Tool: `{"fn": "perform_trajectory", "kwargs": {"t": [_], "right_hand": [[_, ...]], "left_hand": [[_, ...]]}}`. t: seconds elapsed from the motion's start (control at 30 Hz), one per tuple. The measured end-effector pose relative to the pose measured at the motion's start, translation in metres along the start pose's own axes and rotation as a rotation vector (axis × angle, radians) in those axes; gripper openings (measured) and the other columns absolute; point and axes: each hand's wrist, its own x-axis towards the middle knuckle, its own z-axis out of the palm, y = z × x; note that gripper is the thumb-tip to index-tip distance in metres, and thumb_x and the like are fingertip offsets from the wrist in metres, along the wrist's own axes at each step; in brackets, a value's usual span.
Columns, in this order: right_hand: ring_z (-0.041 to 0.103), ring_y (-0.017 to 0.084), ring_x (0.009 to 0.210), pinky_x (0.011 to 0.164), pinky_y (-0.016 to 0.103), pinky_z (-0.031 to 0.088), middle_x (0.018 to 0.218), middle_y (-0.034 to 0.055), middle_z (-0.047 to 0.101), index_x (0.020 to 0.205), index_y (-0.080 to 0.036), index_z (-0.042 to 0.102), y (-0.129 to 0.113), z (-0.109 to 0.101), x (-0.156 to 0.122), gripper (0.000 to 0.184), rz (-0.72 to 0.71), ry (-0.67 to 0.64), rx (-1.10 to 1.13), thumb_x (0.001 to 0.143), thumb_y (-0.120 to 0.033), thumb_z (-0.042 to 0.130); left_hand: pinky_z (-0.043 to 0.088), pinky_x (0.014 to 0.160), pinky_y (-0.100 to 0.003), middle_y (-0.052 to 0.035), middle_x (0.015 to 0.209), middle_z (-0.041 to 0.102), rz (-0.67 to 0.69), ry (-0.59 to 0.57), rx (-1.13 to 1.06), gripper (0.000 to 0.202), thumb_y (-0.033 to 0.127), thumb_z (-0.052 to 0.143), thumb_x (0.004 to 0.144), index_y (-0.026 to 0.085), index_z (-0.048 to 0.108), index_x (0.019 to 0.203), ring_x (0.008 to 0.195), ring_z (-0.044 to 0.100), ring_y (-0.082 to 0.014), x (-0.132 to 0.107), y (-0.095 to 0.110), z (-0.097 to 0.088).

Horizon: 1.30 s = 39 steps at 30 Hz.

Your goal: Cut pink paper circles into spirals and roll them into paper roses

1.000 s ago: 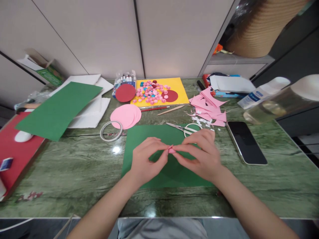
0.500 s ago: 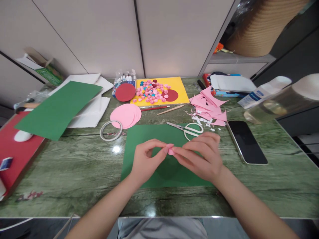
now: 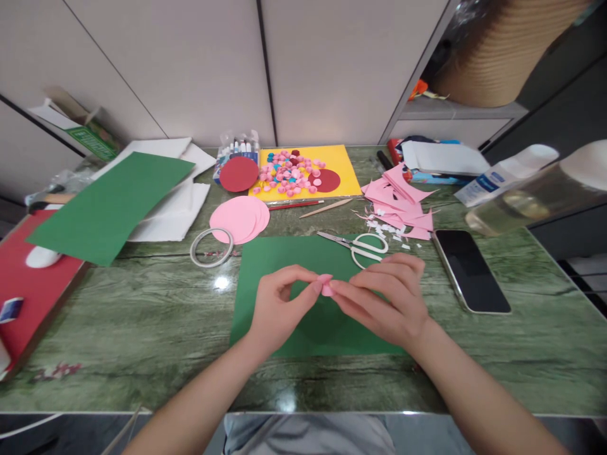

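Between both hands, above a green paper sheet, is a small curled pink paper piece. My left hand pinches its left side between thumb and forefinger. My right hand grips it from the right with its fingertips, the other fingers folded loosely. White-handled scissors lie on the green sheet just beyond my right hand, blades pointing left. Beyond, many small rolled pink, blue and yellow paper bits are heaped on a yellow sheet beside a dark red circle.
Pink paper circles and a tape roll lie to the left, pink scraps and a phone to the right. A wooden stick and red pencil lie behind the green sheet. A clear bottle stands far right.
Hardly anything differs. Both hands keep their pinch on the pink paper piece, with my right hand shifted very slightly to the right.
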Motion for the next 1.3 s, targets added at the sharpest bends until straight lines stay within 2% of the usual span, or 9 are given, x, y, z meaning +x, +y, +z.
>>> {"fn": "perform_trajectory", "kwargs": {"t": [0.13,0.3,0.4,0.47,0.9,1.1,1.3], "right_hand": [[0.052,0.012,0.068,0.071,0.031,0.038,0.067,-0.0039,0.062,0.080,-0.023,0.063,-0.0015,0.0012,0.0024,0.015,0.073,-0.017,0.039,0.068,-0.024,0.073],[0.053,0.012,0.066,0.069,0.031,0.035,0.066,-0.0034,0.061,0.074,-0.023,0.063,-0.0022,0.0022,0.0044,0.011,0.139,-0.034,0.082,0.069,-0.025,0.073],[0.054,0.012,0.066,0.068,0.031,0.035,0.066,-0.0032,0.061,0.073,-0.023,0.063,-0.0022,0.0022,0.0050,0.010,0.155,-0.040,0.107,0.069,-0.024,0.073],[0.054,0.012,0.066,0.069,0.032,0.035,0.067,-0.0029,0.061,0.073,-0.023,0.063,-0.0022,0.0024,0.0051,0.011,0.166,-0.042,0.122,0.068,-0.023,0.073],[0.053,0.013,0.067,0.070,0.033,0.034,0.069,-0.0019,0.059,0.075,-0.024,0.062,-0.0036,0.0041,0.0045,0.010,0.227,-0.087,0.159,0.070,-0.024,0.071],[0.052,0.013,0.065,0.069,0.034,0.034,0.068,-0.0026,0.058,0.070,-0.022,0.057,-0.0046,0.0018,0.0042,0.014,0.251,-0.053,0.146,0.070,-0.023,0.071],[0.053,0.014,0.065,0.068,0.034,0.034,0.067,-0.0028,0.060,0.069,-0.022,0.054,-0.0052,-0.0003,0.0062,0.018,0.228,-0.045,0.143,0.069,-0.021,0.072]], "left_hand": [[0.048,0.075,-0.030,-0.0050,0.074,0.070,0.167,0.016,0.135,0.010,0.021,0.062,0.074,0.019,0.071,0.078,0.072,0.062,-0.0164,-0.0006,-0.0019,-0.0005],[0.047,0.082,-0.033,-0.0029,0.075,0.071,0.410,-0.016,0.315,0.013,0.012,0.059,0.073,0.020,0.068,0.080,0.071,0.061,-0.0145,0.0017,-0.0016,-0.0036],[0.047,0.083,-0.034,-0.0018,0.075,0.070,0.555,-0.022,0.428,0.016,0.009,0.059,0.072,0.020,0.066,0.081,0.069,0.061,-0.0134,0.0033,-0.0005,-0.0067],[0.048,0.082,-0.034,-0.0016,0.075,0.070,0.599,-0.022,0.477,0.017,0.009,0.058,0.072,0.020,0.066,0.082,0.069,0.060,-0.0133,0.0039,0.0000,-0.0086],[0.048,0.082,-0.034,-0.0027,0.074,0.068,0.578,-0.048,0.395,0.014,0.010,0.057,0.072,0.018,0.063,0.082,0.070,0.061,-0.0135,0.0053,-0.0044,-0.0082],[0.047,0.087,-0.037,-0.0042,0.081,0.067,0.525,-0.109,0.359,0.020,0.012,0.059,0.069,0.018,0.060,0.089,0.078,0.061,-0.0155,0.0038,-0.0054,-0.0084],[0.047,0.085,-0.037,-0.0035,0.078,0.068,0.509,-0.101,0.298,0.017,0.011,0.061,0.069,0.018,0.062,0.084,0.075,0.061,-0.0145,0.0049,-0.0075,-0.0076]]}}
